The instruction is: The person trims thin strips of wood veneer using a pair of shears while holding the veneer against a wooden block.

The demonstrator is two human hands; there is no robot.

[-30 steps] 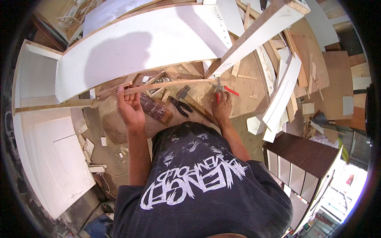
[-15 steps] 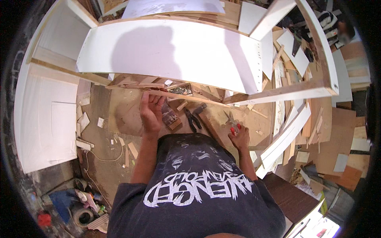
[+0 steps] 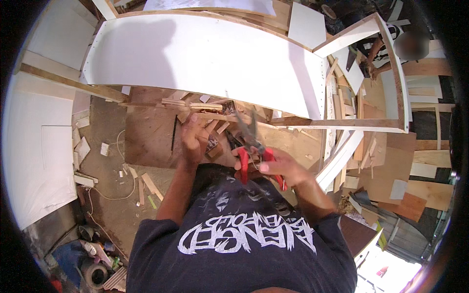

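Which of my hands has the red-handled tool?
Your right hand: it grips the red-handled snips, while your left hand holds a thin wooden strip.

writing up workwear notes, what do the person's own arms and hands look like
Both the left hand and the right hand are bare, with no gloves, and no watch or band shows at either wrist. The forearms are uncovered. Above them come the short, plain dark sleeves of a T-shirt with large white lettering.

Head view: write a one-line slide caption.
Right hand holding open red-handled snips, left hand gripping a thin wooden strip, near a white panel.
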